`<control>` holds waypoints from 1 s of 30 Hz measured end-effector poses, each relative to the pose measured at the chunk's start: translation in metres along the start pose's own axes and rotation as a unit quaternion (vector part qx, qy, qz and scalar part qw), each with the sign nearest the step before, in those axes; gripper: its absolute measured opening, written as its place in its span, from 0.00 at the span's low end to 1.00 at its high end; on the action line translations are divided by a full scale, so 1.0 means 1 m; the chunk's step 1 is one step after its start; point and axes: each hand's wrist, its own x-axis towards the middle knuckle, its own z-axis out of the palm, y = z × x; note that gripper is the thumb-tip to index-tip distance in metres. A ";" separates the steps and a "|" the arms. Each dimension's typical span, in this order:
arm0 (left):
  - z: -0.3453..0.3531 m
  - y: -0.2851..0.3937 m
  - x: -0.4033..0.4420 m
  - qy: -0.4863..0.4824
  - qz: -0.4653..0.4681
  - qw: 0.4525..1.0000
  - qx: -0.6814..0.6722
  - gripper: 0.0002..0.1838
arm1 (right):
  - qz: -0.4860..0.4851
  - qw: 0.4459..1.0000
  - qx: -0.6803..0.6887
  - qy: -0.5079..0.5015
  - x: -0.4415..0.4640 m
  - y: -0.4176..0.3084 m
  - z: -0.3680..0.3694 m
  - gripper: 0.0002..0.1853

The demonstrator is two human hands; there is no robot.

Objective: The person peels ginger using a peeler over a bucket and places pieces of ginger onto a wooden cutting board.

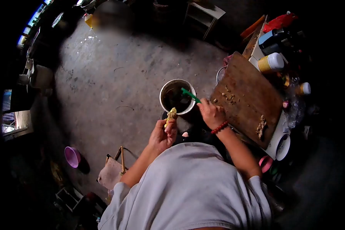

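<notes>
My left hand [164,135] is closed around a piece of ginger root [171,114], pale yellow in places and brown in others, held upright at the near rim of a white bucket [162,100]. A green-handled tool, seemingly a peeler [190,95], is gripped in my right hand [212,114]; its tip points over the bucket's opening, apart from the ginger. The bucket's inside is dark and its contents are unclear. To the right, a brown cutting board [241,82] bears another ginger root [261,127] and several small ginger bits [229,99].
Jars, including a white-lidded one [271,62], and clear plastic bags [294,109] line the board's far right side. On the concrete floor [115,84] stand a purple basin [72,157] at left and a small chair [113,170] near my left elbow. A white stool [205,15] is at the back.
</notes>
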 end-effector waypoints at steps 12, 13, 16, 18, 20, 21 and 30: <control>-0.006 -0.008 0.000 -0.027 0.049 0.991 0.120 0.09 | -0.149 0.987 0.013 0.065 -0.012 -0.001 0.020 0.06; -0.007 -0.008 0.001 -0.058 0.034 0.989 0.129 0.09 | -0.113 0.989 0.028 0.091 -0.005 -0.005 0.003 0.06; 0.004 -0.003 -0.007 -0.011 -0.004 0.999 0.033 0.10 | -0.082 0.986 0.012 0.146 0.006 -0.008 -0.031 0.06; 0.004 -0.004 -0.006 0.002 0.017 0.998 0.060 0.10 | -0.107 0.987 0.063 0.097 0.005 -0.029 -0.040 0.06; 0.007 -0.006 0.000 0.006 0.033 0.995 0.092 0.11 | -0.184 0.979 0.090 0.018 -0.006 -0.021 -0.012 0.06; 0.008 -0.010 0.002 -0.004 0.041 0.993 0.108 0.10 | -0.167 0.981 0.101 0.013 -0.007 -0.028 -0.012 0.06; 0.006 -0.007 0.004 -0.054 0.003 0.993 0.108 0.08 | -0.047 0.994 0.092 0.045 -0.004 -0.034 -0.027 0.07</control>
